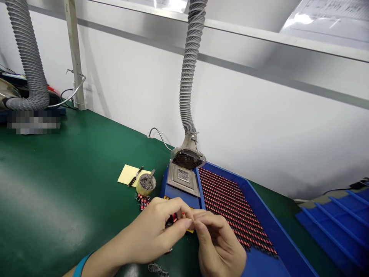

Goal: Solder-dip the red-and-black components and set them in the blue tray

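My left hand [157, 231] and my right hand [217, 246] meet over the green mat in front of a blue solder pot [181, 181]. The left fingers are curled round several small red and black components [173, 217]. My right hand's thumb and forefinger are pinched together against the left fingertips, on a tiny part I cannot make out. A blue band [81, 265] circles my left wrist. More of the same red and black components [143, 201] lie loose on the mat beside the left hand.
A blue tray [276, 234] holding rows of red components lies to the right. A grey fume hose [188, 77] ends over the solder pot. A small tin cup [146, 184], a pen and yellow paper [128, 175] sit left of it. Blue bins [340, 223] stand far right.
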`<control>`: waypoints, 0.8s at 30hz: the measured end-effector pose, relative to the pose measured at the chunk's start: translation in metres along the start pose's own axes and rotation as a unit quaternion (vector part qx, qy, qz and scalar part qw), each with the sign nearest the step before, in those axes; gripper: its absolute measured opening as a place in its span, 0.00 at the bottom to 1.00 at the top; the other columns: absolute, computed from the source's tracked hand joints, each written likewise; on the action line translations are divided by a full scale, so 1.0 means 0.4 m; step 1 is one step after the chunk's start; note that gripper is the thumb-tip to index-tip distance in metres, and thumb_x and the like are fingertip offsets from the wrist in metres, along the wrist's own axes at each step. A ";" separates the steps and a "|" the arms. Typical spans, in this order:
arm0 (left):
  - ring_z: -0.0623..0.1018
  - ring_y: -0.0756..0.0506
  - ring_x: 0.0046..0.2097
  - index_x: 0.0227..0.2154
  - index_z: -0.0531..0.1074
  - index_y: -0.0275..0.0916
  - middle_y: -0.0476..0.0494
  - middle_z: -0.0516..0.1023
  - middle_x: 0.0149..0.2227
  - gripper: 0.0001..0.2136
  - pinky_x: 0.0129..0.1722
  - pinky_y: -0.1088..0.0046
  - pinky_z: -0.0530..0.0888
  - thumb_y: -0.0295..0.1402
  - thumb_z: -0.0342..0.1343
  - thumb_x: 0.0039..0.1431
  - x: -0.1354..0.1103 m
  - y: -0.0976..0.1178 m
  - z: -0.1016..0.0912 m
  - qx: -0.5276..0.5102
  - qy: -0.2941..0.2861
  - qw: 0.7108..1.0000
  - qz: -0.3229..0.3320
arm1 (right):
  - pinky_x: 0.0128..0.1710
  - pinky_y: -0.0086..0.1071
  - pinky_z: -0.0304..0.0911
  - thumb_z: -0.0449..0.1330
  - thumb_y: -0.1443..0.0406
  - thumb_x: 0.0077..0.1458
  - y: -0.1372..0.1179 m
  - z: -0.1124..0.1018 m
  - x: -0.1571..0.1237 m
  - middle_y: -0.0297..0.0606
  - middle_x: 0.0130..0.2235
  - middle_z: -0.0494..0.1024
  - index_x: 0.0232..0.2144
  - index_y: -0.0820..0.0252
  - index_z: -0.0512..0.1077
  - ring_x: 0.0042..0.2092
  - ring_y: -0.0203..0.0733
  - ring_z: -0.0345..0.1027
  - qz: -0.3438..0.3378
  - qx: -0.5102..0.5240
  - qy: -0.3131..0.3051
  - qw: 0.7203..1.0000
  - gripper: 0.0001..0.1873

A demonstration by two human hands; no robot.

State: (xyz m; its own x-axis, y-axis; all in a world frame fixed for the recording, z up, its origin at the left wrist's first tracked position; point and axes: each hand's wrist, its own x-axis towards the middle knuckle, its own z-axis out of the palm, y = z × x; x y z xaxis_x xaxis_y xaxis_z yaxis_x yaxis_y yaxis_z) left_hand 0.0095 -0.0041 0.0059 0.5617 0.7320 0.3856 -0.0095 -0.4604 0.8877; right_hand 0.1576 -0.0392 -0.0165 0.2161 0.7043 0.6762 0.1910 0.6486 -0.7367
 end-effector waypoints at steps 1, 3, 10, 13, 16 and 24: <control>0.68 0.53 0.28 0.29 0.69 0.39 0.54 0.69 0.25 0.07 0.30 0.78 0.63 0.29 0.49 0.62 0.001 0.000 -0.001 0.002 -0.001 1.000 -0.002 | 0.31 0.31 0.71 0.58 0.68 0.60 -0.002 -0.004 0.003 0.33 0.25 0.77 0.30 0.55 0.73 0.30 0.39 0.75 0.013 0.008 0.029 0.999 0.07; 0.67 0.53 0.26 0.29 0.69 0.39 0.54 0.68 0.25 0.07 0.29 0.77 0.63 0.30 0.49 0.63 0.001 -0.001 -0.003 -0.008 -0.002 1.000 -0.016 | 0.31 0.28 0.69 0.59 0.67 0.60 -0.006 -0.016 0.011 0.30 0.23 0.74 0.28 0.57 0.72 0.28 0.37 0.73 0.014 0.024 0.102 0.994 0.07; 0.70 0.53 0.35 0.51 0.63 0.46 0.52 0.67 0.36 0.15 0.36 0.78 0.70 0.28 0.50 0.62 -0.001 -0.019 -0.003 -0.221 0.022 0.974 -0.037 | 0.30 0.30 0.68 0.64 0.62 0.55 -0.008 -0.001 0.009 0.31 0.22 0.71 0.23 0.57 0.73 0.27 0.37 0.68 0.187 0.170 -0.032 0.967 0.10; 0.75 0.50 0.44 0.56 0.60 0.49 0.48 0.72 0.44 0.20 0.48 0.71 0.72 0.27 0.52 0.62 0.001 -0.025 0.004 -0.241 0.033 0.970 -0.031 | 0.34 0.32 0.71 0.67 0.61 0.50 0.014 0.038 -0.014 0.35 0.30 0.76 0.30 0.55 0.75 0.33 0.40 0.72 0.279 0.226 0.037 0.933 0.06; 0.71 0.45 0.57 0.54 0.66 0.46 0.43 0.74 0.54 0.20 0.57 0.65 0.67 0.29 0.57 0.59 0.007 -0.020 0.008 -0.212 0.040 0.976 -0.037 | 0.39 0.39 0.74 0.70 0.56 0.45 0.044 0.060 -0.035 0.41 0.40 0.80 0.40 0.52 0.76 0.41 0.48 0.76 0.306 0.262 0.073 0.912 0.18; 0.79 0.45 0.42 0.28 0.79 0.35 0.41 0.82 0.36 0.03 0.44 0.72 0.73 0.30 0.62 0.51 0.031 -0.024 -0.010 -0.262 0.123 0.953 -0.087 | 0.45 0.29 0.69 0.74 0.59 0.41 0.027 0.074 -0.028 0.33 0.37 0.81 0.29 0.52 0.79 0.44 0.39 0.74 0.335 0.213 0.116 0.910 0.11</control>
State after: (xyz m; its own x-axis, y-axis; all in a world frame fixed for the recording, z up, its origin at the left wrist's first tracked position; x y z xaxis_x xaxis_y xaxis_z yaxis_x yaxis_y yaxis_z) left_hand 0.0134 0.0113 0.0031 0.3820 0.8999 0.2103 -0.3812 -0.0539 0.9229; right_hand 0.1289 -0.0315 -0.0319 0.3526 0.9356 0.0194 -0.4362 0.1827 -0.8811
